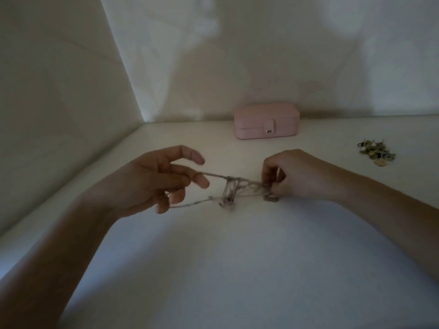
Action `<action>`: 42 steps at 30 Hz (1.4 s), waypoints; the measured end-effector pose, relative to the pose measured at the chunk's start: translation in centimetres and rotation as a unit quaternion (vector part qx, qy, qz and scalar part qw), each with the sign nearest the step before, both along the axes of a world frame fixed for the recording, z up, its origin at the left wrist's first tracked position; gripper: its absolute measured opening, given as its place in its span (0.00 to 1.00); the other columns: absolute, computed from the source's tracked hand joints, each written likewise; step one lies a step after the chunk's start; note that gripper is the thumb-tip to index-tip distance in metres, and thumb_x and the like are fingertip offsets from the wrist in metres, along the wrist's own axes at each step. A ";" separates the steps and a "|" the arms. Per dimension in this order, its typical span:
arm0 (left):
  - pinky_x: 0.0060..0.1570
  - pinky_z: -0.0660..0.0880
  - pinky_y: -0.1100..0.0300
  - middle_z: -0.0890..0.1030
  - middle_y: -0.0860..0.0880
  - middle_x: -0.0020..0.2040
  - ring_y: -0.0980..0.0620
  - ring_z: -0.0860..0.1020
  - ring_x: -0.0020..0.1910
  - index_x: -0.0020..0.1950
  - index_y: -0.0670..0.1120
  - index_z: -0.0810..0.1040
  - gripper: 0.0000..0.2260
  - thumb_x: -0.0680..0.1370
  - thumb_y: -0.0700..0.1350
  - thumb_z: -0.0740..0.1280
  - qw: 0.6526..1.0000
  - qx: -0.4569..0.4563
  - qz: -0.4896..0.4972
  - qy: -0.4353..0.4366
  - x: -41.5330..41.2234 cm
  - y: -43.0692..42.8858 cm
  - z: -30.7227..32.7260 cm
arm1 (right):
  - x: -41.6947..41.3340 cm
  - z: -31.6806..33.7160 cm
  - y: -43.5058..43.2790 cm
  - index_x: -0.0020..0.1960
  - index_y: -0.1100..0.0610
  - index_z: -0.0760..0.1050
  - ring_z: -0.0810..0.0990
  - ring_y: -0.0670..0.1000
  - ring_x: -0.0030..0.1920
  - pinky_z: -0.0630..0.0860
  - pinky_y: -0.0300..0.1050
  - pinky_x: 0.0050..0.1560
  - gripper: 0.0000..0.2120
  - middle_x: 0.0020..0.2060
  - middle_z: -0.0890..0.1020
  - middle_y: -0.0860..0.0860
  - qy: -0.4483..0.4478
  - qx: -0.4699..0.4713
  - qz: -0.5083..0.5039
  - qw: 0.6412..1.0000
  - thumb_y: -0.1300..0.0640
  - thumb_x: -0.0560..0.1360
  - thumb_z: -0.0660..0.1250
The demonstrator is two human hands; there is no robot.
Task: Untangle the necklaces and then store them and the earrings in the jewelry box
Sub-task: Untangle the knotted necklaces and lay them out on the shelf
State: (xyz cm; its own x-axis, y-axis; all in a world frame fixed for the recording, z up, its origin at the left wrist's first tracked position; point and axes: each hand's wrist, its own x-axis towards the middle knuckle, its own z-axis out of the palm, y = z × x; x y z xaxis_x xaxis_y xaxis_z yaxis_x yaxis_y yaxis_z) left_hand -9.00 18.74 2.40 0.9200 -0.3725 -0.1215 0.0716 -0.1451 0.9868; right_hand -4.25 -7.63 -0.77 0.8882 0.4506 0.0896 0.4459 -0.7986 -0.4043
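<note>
Both forearms reached in from the near corners and met over the middle of the white table (237,269). The left hand (152,184) was turned on its side with the palm facing right; its thumb stuck out straight above, and the fingers below curled round strands of the necklaces (228,189). The right hand (292,176) faced it with knuckles up, its fingers bent tight and pinching the other end of the chains.

The necklaces stretched between the two hands, just above the table. One strand ran taut from the left fingers to the right ones; another sagged lower, and a knot of loops hung in between, nearer the right hand. A small pendant (270,198) dangled under the right fingers. The chains were blurred, so their number could not be told.

The box (266,124), pink and closed with its snap tab fastened, sat at the far edge against the wall. The earrings (376,150) lay heaped far right, well apart from both hands. A side wall closed the left edge; bare table spread near.
</note>
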 end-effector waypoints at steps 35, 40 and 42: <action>0.75 0.40 0.47 0.26 0.59 0.73 0.53 0.31 0.74 0.60 0.71 0.22 0.56 0.46 0.82 0.57 0.768 0.599 -0.207 -0.094 -1.1 -0.9 -3.3 | -3.0 1.0 -0.8 0.66 0.36 0.71 0.61 0.28 0.68 0.57 0.25 0.69 0.25 0.69 0.65 0.32 0.148 -0.065 0.269 0.950 0.63 0.78 0.64; 0.75 0.40 0.46 0.26 0.50 0.74 0.46 0.31 0.75 0.71 0.61 0.25 0.59 0.54 0.75 0.60 0.746 0.639 -0.177 -0.061 -1.6 -1.5 -2.8 | -1.0 3.1 -4.3 0.44 0.26 0.77 0.71 0.30 0.61 0.63 0.22 0.59 0.27 0.60 0.73 0.30 0.090 -0.127 0.143 0.977 0.62 0.76 0.66; 0.75 0.40 0.47 0.26 0.48 0.74 0.45 0.31 0.75 0.71 0.60 0.24 0.59 0.54 0.75 0.60 0.742 0.645 -0.175 -0.052 -1.7 -1.9 -2.5 | -1.2 2.7 -3.6 0.39 0.34 0.81 0.79 0.36 0.54 0.69 0.26 0.54 0.22 0.52 0.82 0.36 -0.016 -0.063 0.120 0.991 0.63 0.74 0.68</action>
